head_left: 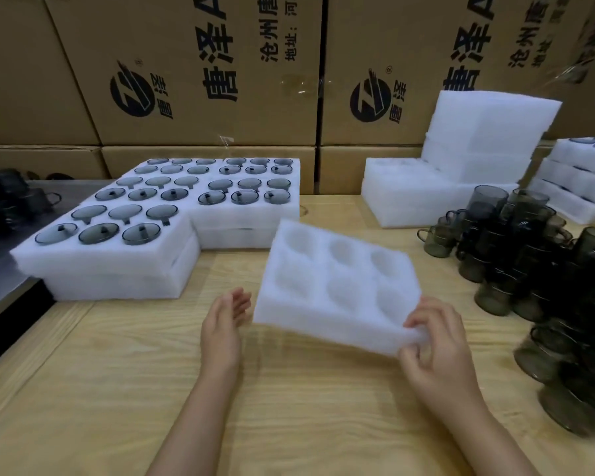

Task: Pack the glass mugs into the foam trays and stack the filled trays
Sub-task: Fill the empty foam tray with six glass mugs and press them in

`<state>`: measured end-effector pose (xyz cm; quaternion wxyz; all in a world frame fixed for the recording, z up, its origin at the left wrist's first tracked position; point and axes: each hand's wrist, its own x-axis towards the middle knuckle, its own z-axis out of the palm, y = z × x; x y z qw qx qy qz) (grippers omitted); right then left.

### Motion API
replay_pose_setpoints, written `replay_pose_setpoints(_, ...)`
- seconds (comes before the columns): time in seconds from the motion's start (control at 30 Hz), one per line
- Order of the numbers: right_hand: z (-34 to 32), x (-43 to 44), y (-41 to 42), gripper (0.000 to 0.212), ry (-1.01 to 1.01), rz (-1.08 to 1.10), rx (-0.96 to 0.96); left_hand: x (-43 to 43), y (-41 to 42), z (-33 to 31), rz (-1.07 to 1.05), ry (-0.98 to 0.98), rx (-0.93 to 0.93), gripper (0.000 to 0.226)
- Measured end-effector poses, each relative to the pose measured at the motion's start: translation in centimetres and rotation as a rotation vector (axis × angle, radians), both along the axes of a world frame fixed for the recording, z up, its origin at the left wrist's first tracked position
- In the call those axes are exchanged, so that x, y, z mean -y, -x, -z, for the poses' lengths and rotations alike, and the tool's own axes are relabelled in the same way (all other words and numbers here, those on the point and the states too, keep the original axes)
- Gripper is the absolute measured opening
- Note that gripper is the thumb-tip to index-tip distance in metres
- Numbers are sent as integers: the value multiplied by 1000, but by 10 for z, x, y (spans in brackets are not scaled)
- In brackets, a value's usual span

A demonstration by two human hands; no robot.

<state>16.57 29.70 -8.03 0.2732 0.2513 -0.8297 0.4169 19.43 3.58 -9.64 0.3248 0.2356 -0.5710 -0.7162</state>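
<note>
- Right-hand grip (438, 341) pinches the near right corner of an empty foam tray (337, 286); tray tilted, off the desk (289, 389).
- Left hand (222, 326) open, just beside its left edge.
- We see loose mugs (529, 255) right of the tray; nearest ones blurred.
- Filled trays (117, 235) far left.

Blurred by motion: empty foam tray (337, 286), near mugs (564, 379) at right. Cut off by right edge: filled trays (577, 180). Dim, indistinct: dark mugs (11, 201) far left.

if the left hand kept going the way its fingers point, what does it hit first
Most likely the near left edge of the empty foam tray held by the right hand; the left hand points up-right toward it, though depth is unclear.
</note>
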Motion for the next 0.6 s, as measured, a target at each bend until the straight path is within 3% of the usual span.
replay_pose_setpoints(0.13, 6, -6, 4, 13, -104, -54, 70, -14, -8, 6, -15, 32, -24, 21)
replay_pose_setpoints(0.27, 3, -8, 8, 7, -83, -140, 119, -14, -10, 6, 189, 34, -51, 24)
replay_pose_setpoints(0.43, -5, -20, 9, 14, 191, -275, 190, -4, -6, 8, 394, 114, -43, 65)
replay_pose_setpoints(0.6, -9, -17, 10, 14, 356, -286, 408, 3, -7, 9, 430, 144, -45, 57)
